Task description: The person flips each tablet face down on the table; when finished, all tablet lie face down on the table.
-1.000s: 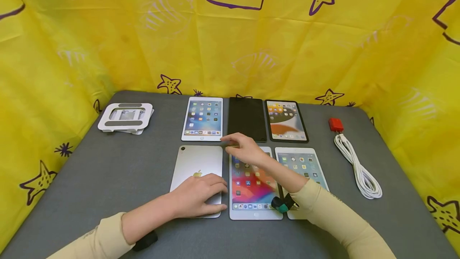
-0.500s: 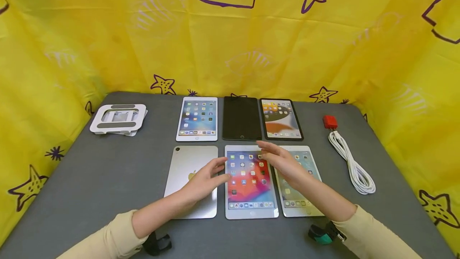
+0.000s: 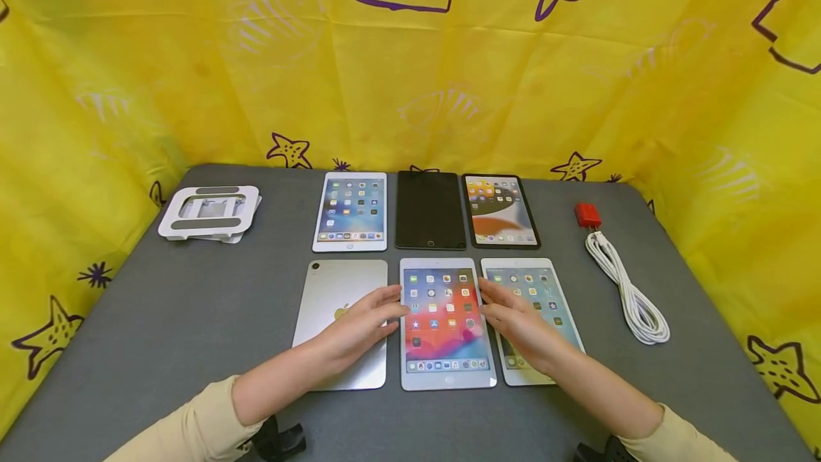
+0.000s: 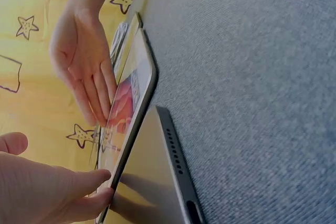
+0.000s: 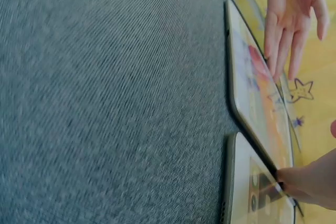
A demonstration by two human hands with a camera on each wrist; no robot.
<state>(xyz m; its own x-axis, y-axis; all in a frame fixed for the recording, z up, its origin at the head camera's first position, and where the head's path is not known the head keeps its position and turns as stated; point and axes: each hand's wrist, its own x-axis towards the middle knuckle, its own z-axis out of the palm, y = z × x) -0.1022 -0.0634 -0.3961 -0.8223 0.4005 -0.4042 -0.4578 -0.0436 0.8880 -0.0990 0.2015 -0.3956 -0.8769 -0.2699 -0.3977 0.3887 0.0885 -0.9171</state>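
Observation:
A white-framed tablet [image 3: 447,334] with a lit red and blue screen lies face up in the middle of the front row. My left hand [image 3: 359,325] touches its left edge with the fingertips, fingers nearly straight. On the opposite side, the fingertips of my right hand [image 3: 524,323] meet the right edge, the palm turned inward. Under my left hand lies a silver tablet [image 3: 308,316], back side up. Another white tablet [image 3: 539,284], screen lit, is partly covered by my right hand. In the left wrist view, the middle tablet [image 4: 126,103] lies flat on the cloth.
Behind stand a back row of a white tablet [image 3: 350,212], a dark-screened black tablet [image 3: 430,209] and a black-framed lit tablet [image 3: 502,211], all lying flat. A white folding stand [image 3: 210,222] is at left. A red charger [image 3: 587,215] and coiled white cable [image 3: 631,294] lie right.
My right hand has come back from the top of the middle tablet to its right edge. The left hand has lifted off the silver tablet and shifted to the middle tablet's left edge.

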